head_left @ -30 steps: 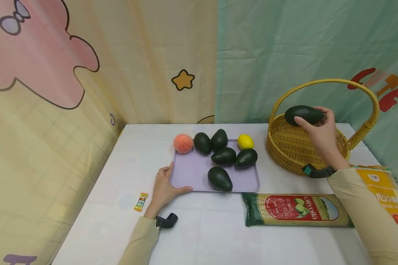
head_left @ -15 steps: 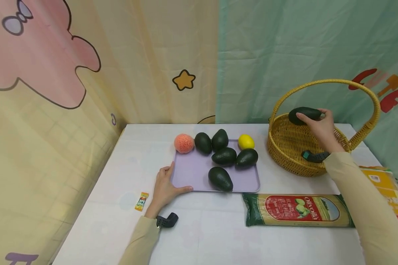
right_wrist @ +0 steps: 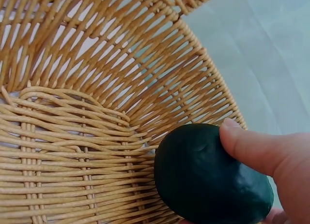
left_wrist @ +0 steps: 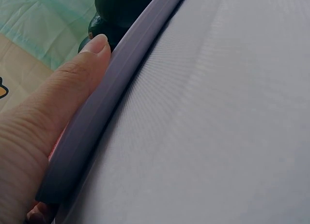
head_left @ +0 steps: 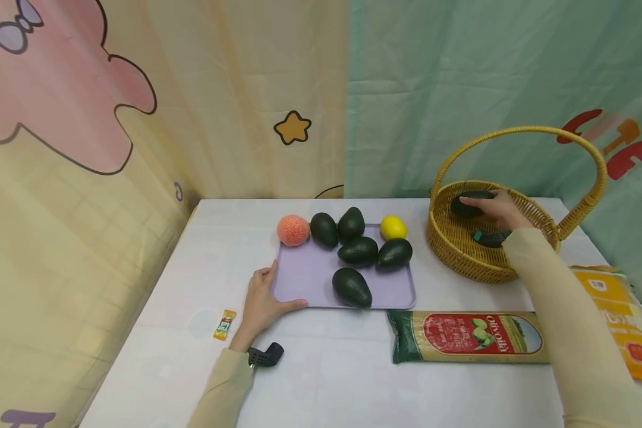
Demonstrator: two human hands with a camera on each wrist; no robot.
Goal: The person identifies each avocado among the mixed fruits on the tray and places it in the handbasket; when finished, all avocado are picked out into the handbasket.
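My right hand grips a dark green avocado inside the wicker basket. In the right wrist view the thumb lies on the smooth avocado, close to the woven wall; the fingers beneath are mostly hidden. At the near left corner of a lilac tray my left hand holds the rim, thumb along the front edge and fingers at the left side. The left wrist view has the thumb against the tray rim. Several avocados lie on the tray.
A lemon and a bumpy coral-coloured ball sit at the tray's back corners. A long pasta packet lies in front of the basket, partly under the right sleeve. An orange bag is at far right, a small sachet at left.
My right hand has lowered the avocado from above the basket rim down into the basket, moving slightly left. My left hand stays at the tray corner.
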